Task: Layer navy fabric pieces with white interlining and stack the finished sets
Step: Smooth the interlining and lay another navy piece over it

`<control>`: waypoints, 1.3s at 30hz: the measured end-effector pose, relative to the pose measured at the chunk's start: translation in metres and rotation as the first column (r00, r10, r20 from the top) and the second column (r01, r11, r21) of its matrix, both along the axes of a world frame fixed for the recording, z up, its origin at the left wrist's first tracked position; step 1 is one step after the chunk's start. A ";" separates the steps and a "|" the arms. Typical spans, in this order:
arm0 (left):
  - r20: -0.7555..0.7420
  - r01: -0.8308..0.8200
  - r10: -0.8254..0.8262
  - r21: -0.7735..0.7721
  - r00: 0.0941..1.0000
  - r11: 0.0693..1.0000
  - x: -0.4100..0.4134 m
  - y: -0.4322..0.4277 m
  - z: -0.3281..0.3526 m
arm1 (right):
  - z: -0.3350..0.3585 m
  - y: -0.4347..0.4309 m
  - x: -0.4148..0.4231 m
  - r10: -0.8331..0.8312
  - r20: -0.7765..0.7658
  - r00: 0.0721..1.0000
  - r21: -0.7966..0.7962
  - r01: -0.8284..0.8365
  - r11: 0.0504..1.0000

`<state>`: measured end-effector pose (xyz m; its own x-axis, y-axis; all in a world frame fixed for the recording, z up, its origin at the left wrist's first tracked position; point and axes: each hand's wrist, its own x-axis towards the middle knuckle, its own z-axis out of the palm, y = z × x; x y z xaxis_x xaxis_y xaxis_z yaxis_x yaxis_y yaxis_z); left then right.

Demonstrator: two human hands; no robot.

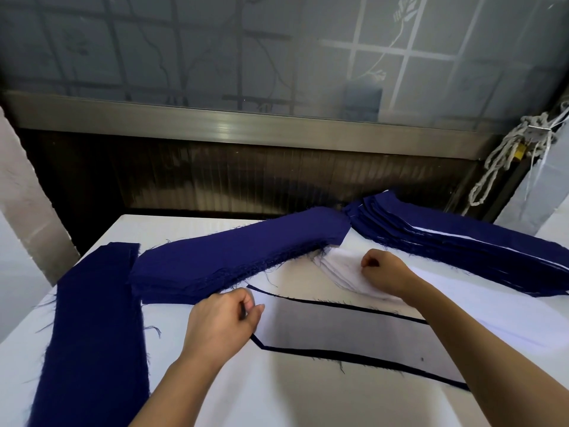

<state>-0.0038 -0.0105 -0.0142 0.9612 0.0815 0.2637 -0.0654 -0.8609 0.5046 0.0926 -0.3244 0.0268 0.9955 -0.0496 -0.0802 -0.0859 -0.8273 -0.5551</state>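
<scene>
Closest up, the set (338, 328) is lying flat on the bench (277, 402), just in front of the navy stack (234, 257). It's a navy piece with white interlining over it, so it's reading grey, with a thin dark rim peeking out along the edges.

The left hand (224, 322) is pinching the interlining's left end, thumb against curled fingers. The right hand (385, 272) is sitting curled on the white pile (341, 269), just right of the navy stack. It's looking like a pinch on the top sheet, but the fingertips are hiding, so I'm guessing a bit.

What I'm thinking for this step: get that dark rim showing even all round before lifting anything. Peel only one white sheet too, since thin sheets are probably clinging together. Frayed threads are sticking out everywhere, so I'd be lifting instead of dragging.

The finished stack (462, 241) is sitting right of the navy stack, and a loose strip (92, 334) is lying left of it.
</scene>
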 end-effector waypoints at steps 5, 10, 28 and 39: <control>0.005 -0.002 0.002 -0.004 1.000 1.000 -0.001 0.000 0.000 | -0.001 -0.008 0.000 -0.126 -0.049 0.991 0.217 0.134 0.967; 0.027 -0.007 0.008 -0.033 1.000 0.999 0.000 0.000 0.000 | -0.003 -0.013 -0.003 -0.221 -0.072 0.973 0.336 0.232 0.913; -0.016 0.240 -0.330 -0.653 0.944 0.718 -0.005 -0.006 0.005 | 0.052 0.076 -0.100 0.237 0.454 0.859 -0.199 -0.161 0.967; -0.007 0.279 -0.356 -0.605 0.935 0.746 -0.006 -0.012 0.012 | -0.006 0.133 -0.114 0.388 0.401 0.830 -0.123 -0.371 0.921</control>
<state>-0.0093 -0.0228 -0.0022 0.9791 -0.1325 0.1542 -0.1906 -0.3343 0.9230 -0.0210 -0.1913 0.0206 0.8782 0.3440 0.3324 0.4666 -0.7691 -0.4368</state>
